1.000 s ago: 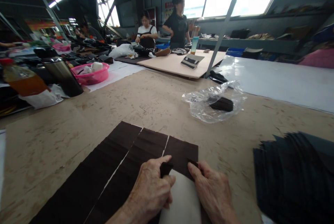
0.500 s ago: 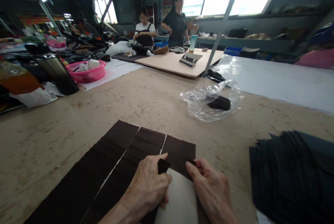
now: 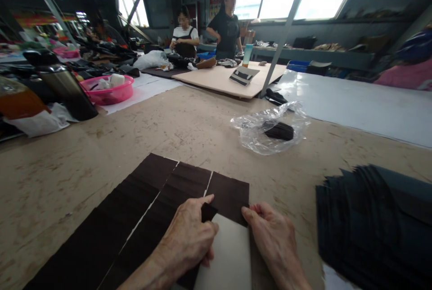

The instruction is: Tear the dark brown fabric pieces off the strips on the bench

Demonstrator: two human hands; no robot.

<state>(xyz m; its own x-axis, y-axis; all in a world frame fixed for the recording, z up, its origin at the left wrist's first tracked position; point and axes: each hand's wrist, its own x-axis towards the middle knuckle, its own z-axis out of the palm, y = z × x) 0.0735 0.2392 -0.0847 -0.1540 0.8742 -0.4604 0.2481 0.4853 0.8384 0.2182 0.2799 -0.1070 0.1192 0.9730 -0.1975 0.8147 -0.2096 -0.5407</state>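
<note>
Rows of dark brown, thin sheet-like pieces [image 3: 135, 218] lie overlapped on the table, with pale lines between the columns. Over the right column is a pale, smooth sheet [image 3: 227, 254]. My left hand [image 3: 189, 231] rests at its left edge, thumb and fingers closed around a small dark flap [image 3: 208, 211], index finger pointing forward. At the right edge of the same column, my right hand [image 3: 272, 233] pinches the edge of a dark piece between thumb and fingers. What lies under both palms is hidden.
At right stands a fanned stack of dark sheets [image 3: 364, 218]. Further back are a clear plastic bag [image 3: 249, 137] with a dark bundle [image 3: 280, 130], a pink basin [image 3: 111, 94] and a steel flask [image 3: 67, 87]. A slanted pole [image 3: 281, 33] rises behind. Two people stand beyond the tables.
The pale sheet now lies flatter. My right hand has brought down the raised dark corner it held. The whole view has shifted slightly, moving things left and up.
</note>
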